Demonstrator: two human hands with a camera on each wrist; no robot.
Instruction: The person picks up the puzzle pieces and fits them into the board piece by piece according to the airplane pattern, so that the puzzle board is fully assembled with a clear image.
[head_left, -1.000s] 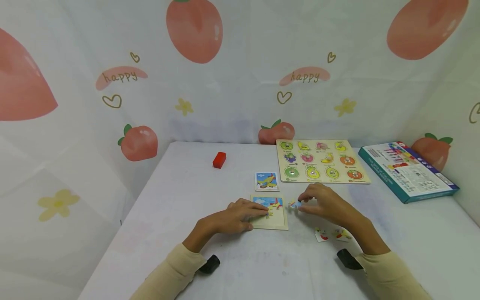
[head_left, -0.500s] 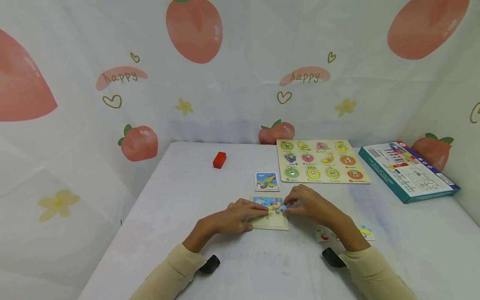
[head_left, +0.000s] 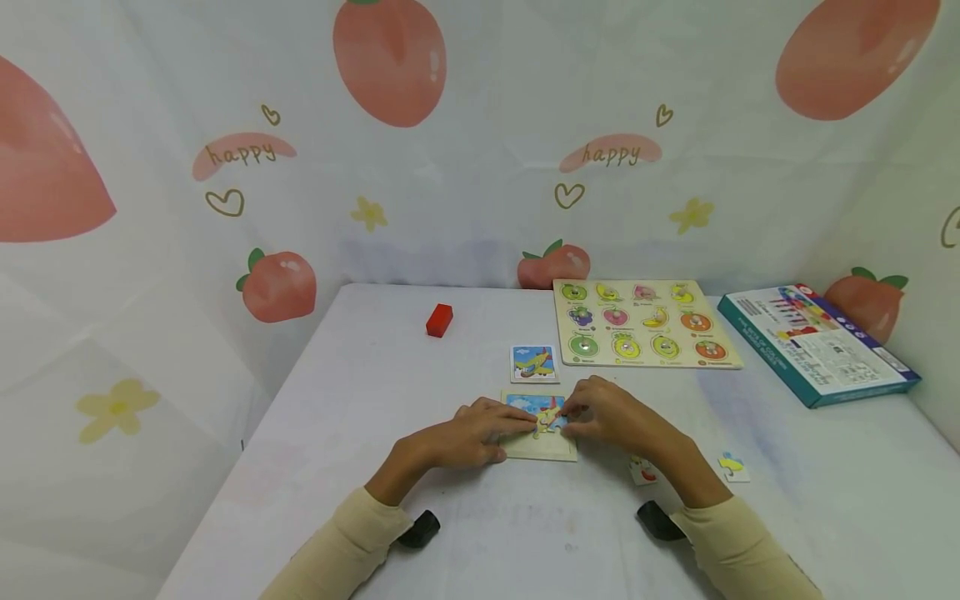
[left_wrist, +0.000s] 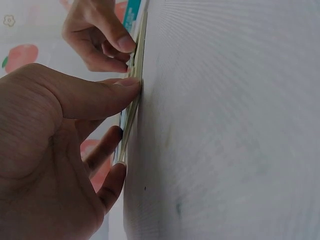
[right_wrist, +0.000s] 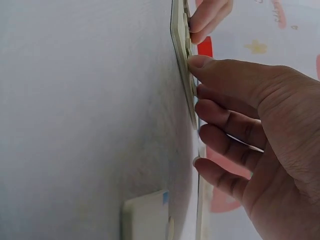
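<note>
Head view shows a pale-rimmed puzzle board (head_left: 538, 449), blue toward the top.

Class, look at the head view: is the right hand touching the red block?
No, the right hand pinches a piece at the tray, while the red block sits apart, farther back on the table.

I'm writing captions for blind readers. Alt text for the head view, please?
Left hand resting on a small puzzle tray on a white table, right hand pinching a partly blue piece at its right side. Beyond lie a picture card, a red block, a fruit board and a box.
</note>
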